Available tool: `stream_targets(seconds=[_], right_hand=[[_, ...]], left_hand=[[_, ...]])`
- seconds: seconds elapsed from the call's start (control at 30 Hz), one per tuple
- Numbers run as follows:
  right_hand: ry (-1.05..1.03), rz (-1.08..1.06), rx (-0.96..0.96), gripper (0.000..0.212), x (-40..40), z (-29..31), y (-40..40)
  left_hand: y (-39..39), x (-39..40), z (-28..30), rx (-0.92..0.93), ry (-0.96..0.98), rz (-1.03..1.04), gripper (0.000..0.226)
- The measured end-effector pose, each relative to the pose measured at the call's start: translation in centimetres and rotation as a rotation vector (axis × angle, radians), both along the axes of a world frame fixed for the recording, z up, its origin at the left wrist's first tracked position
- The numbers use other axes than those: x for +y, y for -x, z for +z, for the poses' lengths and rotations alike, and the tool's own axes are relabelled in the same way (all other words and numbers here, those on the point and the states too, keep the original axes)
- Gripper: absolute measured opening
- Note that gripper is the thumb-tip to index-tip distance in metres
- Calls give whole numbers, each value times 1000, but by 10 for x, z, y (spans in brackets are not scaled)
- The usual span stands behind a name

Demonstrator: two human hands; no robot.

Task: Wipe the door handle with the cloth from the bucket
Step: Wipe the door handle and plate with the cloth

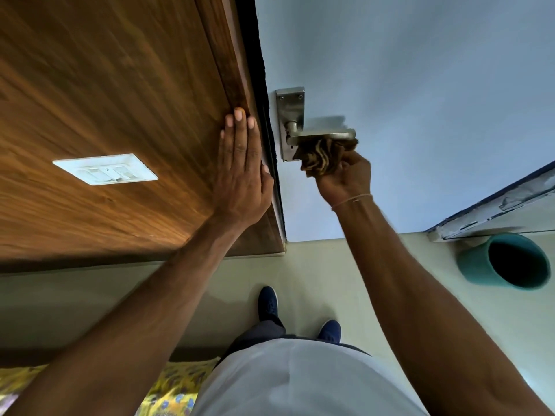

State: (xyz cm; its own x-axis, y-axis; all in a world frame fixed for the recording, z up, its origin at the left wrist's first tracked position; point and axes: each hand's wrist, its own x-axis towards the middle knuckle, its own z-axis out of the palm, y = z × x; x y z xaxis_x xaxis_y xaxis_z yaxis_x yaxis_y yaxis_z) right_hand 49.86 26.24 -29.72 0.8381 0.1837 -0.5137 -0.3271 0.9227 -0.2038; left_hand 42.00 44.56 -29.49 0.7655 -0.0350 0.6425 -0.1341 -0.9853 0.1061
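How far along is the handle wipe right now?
Done: the cloth is out of the bucket and in the right hand. In hand: the cloth is pressed against the underside of the handle; the left hand lies flat on the wood panel. Left: the lever's top and the backplate are not under the cloth; whether they are clean cannot be told.

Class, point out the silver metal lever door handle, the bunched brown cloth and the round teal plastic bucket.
silver metal lever door handle (327, 135), head view, on the lever bar
bunched brown cloth (322, 157), head view, its folded middle
round teal plastic bucket (474, 262), head view, outer wall
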Motion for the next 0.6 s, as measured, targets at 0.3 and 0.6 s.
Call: stream_targets(seconds=[0.3, 0.6], right_hand=[[-37, 322, -60, 52, 21, -7, 20], [-60, 152, 72, 51, -5, -27, 20]], left_hand=[[1, -2, 1, -2, 47, -32, 76], [1, -2, 2, 8, 81, -77, 70]])
